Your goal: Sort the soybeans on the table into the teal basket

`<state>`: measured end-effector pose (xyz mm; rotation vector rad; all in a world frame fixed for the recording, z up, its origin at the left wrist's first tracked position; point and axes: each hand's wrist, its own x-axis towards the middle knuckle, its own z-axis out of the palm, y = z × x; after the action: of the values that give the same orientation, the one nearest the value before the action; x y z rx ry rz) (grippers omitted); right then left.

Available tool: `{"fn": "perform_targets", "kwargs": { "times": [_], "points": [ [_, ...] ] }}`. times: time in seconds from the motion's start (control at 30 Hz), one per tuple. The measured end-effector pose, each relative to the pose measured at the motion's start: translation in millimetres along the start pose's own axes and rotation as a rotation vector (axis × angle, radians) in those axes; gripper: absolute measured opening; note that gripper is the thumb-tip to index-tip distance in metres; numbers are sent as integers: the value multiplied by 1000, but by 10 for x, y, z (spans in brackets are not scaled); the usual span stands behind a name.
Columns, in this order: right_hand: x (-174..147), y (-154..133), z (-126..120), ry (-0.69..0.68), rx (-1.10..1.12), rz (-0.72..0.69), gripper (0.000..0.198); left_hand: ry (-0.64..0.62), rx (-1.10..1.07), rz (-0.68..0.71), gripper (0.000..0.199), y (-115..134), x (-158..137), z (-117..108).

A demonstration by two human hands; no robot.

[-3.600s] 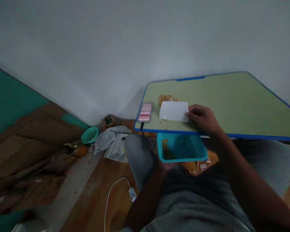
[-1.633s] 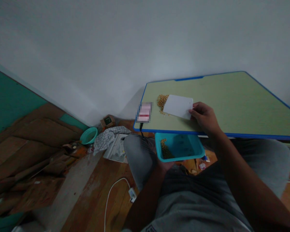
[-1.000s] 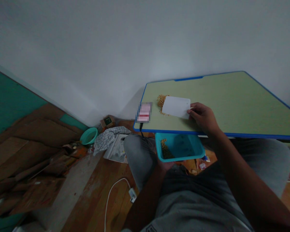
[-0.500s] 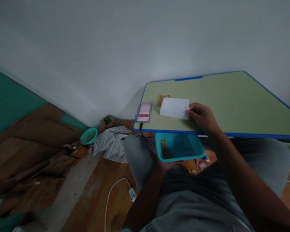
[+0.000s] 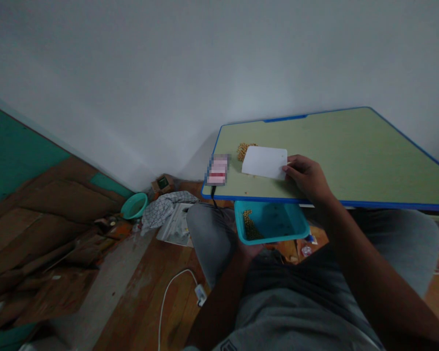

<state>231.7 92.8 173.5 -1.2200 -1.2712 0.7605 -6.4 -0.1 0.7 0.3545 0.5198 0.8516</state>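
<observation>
My right hand (image 5: 307, 176) is closed, thumb and fingers pinching the right end of a white flat scraper (image 5: 265, 162) with a small hole near one corner. The scraper is tilted over the table and partly covers a heap of tan soybeans (image 5: 242, 151). My left hand (image 5: 251, 249) grips a teal plastic basin (image 5: 283, 222) from below on its left side; most of its fingers are hidden. The basin is just under the table's front edge, over my lap, with more soybeans (image 5: 250, 228) gathered at its left end.
The pale green table (image 5: 351, 156) has a blue rim and stands against the wall. A blurred pink item (image 5: 218, 169) lies at its left edge, a dark strap hanging down. On the floor are a green bowl (image 5: 134, 206), checked cloth (image 5: 168, 207), power strip (image 5: 200, 294) and cardboard (image 5: 32, 239).
The scraper and my right hand have shifted very slightly. A few loose beans near the table's front edge are placed differently. My left hand and the basin have barely moved.
</observation>
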Motion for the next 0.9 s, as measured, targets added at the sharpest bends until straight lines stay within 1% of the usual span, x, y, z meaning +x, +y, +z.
{"fn": "perform_targets", "kwargs": {
  "times": [0.1, 0.3, 0.43, 0.6, 0.7, 0.8, 0.9],
  "points": [
    [-2, -3, 3, 23, 5, 6, 30, -12, 0, -3, 81, -6, 8, -10],
    [-6, -23, -1, -6, -14, 1, 30, 4, -5, 15, 78, -14, -2, 3],
    [13, 15, 1, 33, -25, -2, 32, 2, -7, 30, 74, -12, -23, 28],
    [19, 43, 3, -15, -2, 18, 35, -2, -22, 30, 75, 4, -20, 44],
    [14, 36, 5, -6, 11, 19, 34, 2, -16, 25, 74, 10, -22, 54],
    [16, 39, 10, 28, 13, 15, 33, 28, -9, 16, 73, 24, -40, 95],
    [18, 45, 14, 27, -21, 14, 36, 71, -11, 13, 71, 41, -54, 140]
  ]
}}
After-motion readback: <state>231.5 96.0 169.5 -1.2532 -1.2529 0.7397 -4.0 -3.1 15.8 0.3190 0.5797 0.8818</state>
